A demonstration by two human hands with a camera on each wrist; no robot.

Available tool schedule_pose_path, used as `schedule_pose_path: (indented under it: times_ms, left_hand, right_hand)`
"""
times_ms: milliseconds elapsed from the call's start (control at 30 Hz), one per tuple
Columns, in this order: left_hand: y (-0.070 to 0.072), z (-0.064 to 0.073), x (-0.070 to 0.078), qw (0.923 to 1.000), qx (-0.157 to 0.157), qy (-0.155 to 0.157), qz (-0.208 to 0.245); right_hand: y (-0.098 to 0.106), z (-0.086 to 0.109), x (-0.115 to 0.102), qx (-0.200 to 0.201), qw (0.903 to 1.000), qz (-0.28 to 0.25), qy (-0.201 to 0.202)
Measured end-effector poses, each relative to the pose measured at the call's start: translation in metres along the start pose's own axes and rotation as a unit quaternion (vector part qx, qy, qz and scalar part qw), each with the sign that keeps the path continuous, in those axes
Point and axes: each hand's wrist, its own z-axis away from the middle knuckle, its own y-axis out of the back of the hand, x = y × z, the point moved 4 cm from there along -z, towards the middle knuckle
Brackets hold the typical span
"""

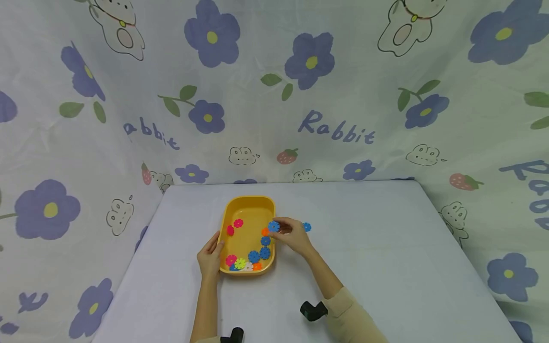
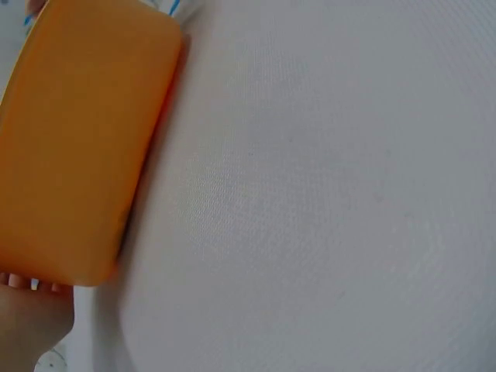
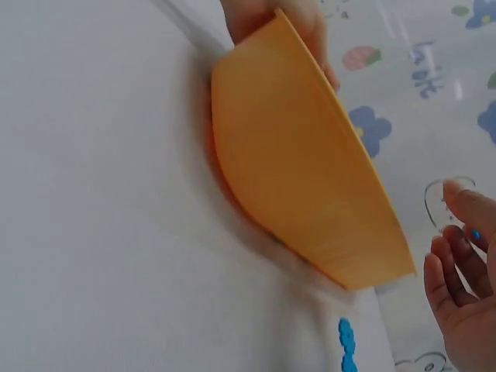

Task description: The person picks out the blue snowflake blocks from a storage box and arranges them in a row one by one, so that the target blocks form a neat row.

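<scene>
A yellow tray [image 1: 246, 238] with several notched plastic discs in it stands on the white table. My left hand [image 1: 210, 257] grips its left rim, the thumb on top; the left wrist view has part of this hand [image 2: 35, 322] by the tray wall. Over the right rim, my right hand [image 1: 292, 234] pinches a blue disc [image 1: 273, 226] between thumb and fingertips. In the right wrist view the right hand [image 3: 469, 287] shows curled fingers with a bit of blue between them. Another blue disc [image 1: 307, 227] lies on the table just beyond that hand.
Inside the tray, pink discs [image 1: 238, 223] lie at the left, and blue discs [image 1: 254, 257] at the right and near end. A yellow-green disc [image 1: 240, 263] is among those at the near end. Flower-printed cloth [image 1: 257, 109] hangs behind and beside the table [image 1: 386, 247].
</scene>
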Motion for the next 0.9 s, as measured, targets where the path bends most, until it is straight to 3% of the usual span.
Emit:
schedule_pose_path:
  times_ms: [167,467,700,900]
  left_hand:
    - [0.0,0.0,-0.001,1.0,0.003,0.001,-0.006]
    - [0.001,-0.002,-0.002,0.9999,0.004,-0.004,-0.009]
    - [0.001,-0.002,-0.001,0.9999,0.004,-0.006,-0.011]
    - [-0.001,-0.001,-0.001,0.9998,0.004,0.001,-0.017]
  right_hand:
    - [0.037,0.012,0.014,0.054,0.9981,0.03,0.008]
    - [0.088,0.031,0.081,0.142,0.9859,0.086,-0.02]
    - [0.104,0.037,0.104,0.163,0.9793,0.114,-0.04]
    - [0.108,0.036,0.113,0.168,0.9769,0.131,-0.015]
